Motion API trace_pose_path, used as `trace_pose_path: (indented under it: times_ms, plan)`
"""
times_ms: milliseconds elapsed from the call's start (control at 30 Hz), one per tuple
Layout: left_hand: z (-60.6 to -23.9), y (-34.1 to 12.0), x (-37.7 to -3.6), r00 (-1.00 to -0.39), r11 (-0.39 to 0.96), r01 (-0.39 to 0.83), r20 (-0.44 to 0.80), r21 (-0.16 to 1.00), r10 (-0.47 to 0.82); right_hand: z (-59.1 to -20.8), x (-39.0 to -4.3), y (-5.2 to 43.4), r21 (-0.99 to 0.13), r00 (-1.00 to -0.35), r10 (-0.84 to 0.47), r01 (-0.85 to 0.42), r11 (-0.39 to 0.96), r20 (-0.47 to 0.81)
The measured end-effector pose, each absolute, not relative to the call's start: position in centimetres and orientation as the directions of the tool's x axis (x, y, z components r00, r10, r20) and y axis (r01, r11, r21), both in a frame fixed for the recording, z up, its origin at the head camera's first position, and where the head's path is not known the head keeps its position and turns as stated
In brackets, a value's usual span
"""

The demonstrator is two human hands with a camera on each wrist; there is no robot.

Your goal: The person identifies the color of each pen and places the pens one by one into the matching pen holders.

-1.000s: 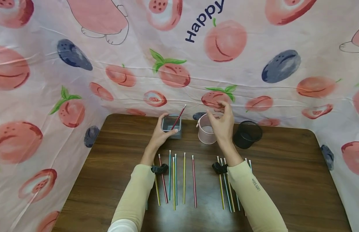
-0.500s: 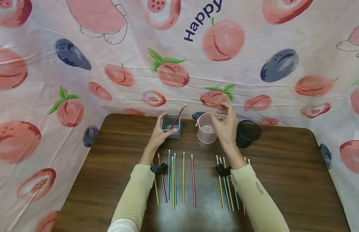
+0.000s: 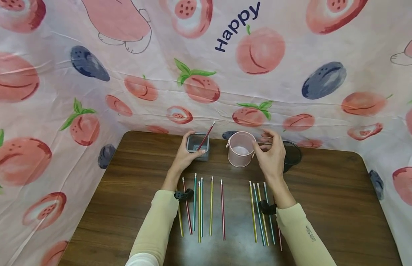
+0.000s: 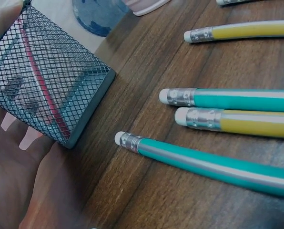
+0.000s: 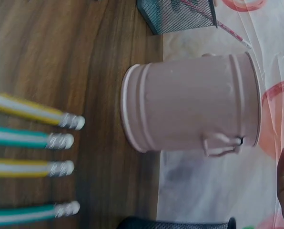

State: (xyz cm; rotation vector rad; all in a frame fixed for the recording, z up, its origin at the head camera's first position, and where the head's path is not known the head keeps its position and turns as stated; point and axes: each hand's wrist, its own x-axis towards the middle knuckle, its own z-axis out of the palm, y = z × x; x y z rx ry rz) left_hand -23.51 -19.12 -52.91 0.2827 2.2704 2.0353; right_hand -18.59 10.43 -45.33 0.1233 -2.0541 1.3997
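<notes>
Left hand (image 3: 186, 157) grips the square mesh holder (image 3: 197, 145) at the table's (image 3: 325, 207) back edge – light, stiff wire, best taken by its side walls. One red pencil (image 3: 206, 136) leans inside it. Right hand (image 3: 271, 157) hovers loosely curled, grasping nothing, between the pink cup (image 3: 240, 148) – rigid, smooth, looks empty – and the black mesh cup (image 3: 292, 155). Loose pencils (image 3: 210, 207) lie in rows nearer the person.

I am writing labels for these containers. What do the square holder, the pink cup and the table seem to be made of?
Square holder: dark wire mesh, probably metal; the red pencil inside shows through the grid.
Pink cup: smooth matte pink with raised ribs and a small side handle; painted metal perhaps, though plastic is possible.
Table: dark brown wood grain with slight sheen; wood or a laminate.
</notes>
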Motion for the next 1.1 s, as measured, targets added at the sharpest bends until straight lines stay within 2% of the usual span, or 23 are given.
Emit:
trace_pose_path:
  times_ms: [200, 533, 800, 933, 1100]
  plan:
    - [-53.1, -19.0, -23.7, -0.977, 0.008, 0.081, 0.078, 0.997, 0.197, -48.0, -18.7, 12.5, -0.816, -0.813, 0.273, -0.368, 0.445, 0.515]
    - [-53.1, -18.9, -24.2, -0.976, 0.014, 0.066, 0.061, 0.998, 0.211, -49.2, -16.4, 14.4, -0.826, -0.839, 0.255, -0.336, 0.452, 0.481]
    - [-53.2, -18.8, -24.1, -0.975, -0.034, 0.065, 0.071, 0.997, 0.21, -49.4, -15.6, 14.8, -0.85, -0.86, 0.255, -0.311, 0.425, 0.442]
    - [-53.2, -19.0, -23.9, -0.978, -0.017, 0.052, 0.055, 0.998, 0.2, -48.7, -14.5, 14.6, -0.851, -0.86, 0.239, -0.332, 0.407, 0.45]
    - [-53.2, -18.9, -24.0, -0.979, 0.014, 0.05, 0.047, 0.999, 0.198, -47.8, -12.8, 14.7, -0.809, -0.835, 0.237, -0.347, 0.475, 0.497]
